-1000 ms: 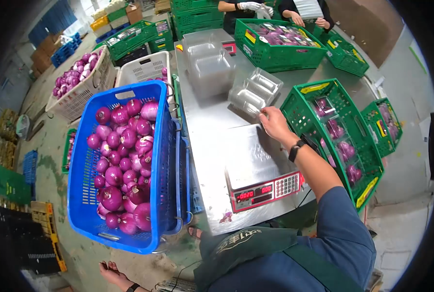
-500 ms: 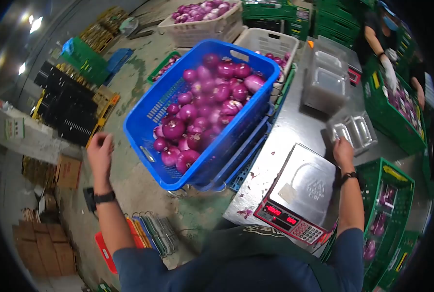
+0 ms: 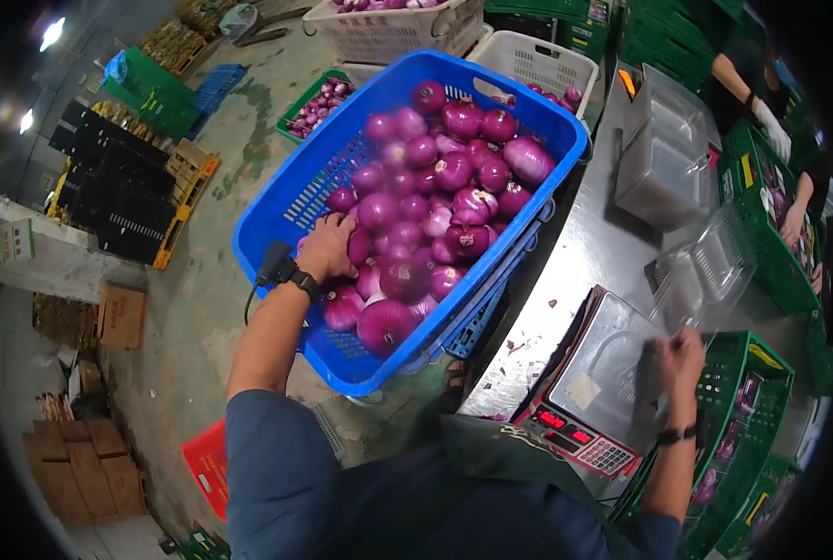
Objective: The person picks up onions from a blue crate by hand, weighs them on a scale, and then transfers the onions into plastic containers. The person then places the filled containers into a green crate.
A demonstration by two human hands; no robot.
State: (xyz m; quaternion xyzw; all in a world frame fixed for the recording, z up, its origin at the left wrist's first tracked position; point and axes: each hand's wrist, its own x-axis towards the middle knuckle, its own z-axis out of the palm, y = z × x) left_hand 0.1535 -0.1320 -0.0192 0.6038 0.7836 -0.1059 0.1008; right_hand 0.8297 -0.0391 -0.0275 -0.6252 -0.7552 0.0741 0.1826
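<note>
My left hand (image 3: 328,246) is inside the blue basket (image 3: 342,373), its fingers curled over a red onion near the left side. Many red onions (image 3: 401,279) fill the basket. My right hand (image 3: 683,362) is closed at the right edge of the scale (image 3: 613,350), at the lower end of an open clear plastic container (image 3: 711,266). The scale has a metal plate and red lit digits, and it stands on the metal table (image 3: 566,252).
Stacked clear containers (image 3: 664,177) stand at the back of the table. Green crates (image 3: 748,411) with packed onions are at the right. A co-worker's gloved hand (image 3: 773,131) is above another crate. White crates (image 3: 402,33) stand behind the basket; a red crate (image 3: 209,467) is lower left.
My left hand has moved right from beside the basket onto the onions inside it. My right hand still has the clear container, now tilted up more. The view has shifted.
</note>
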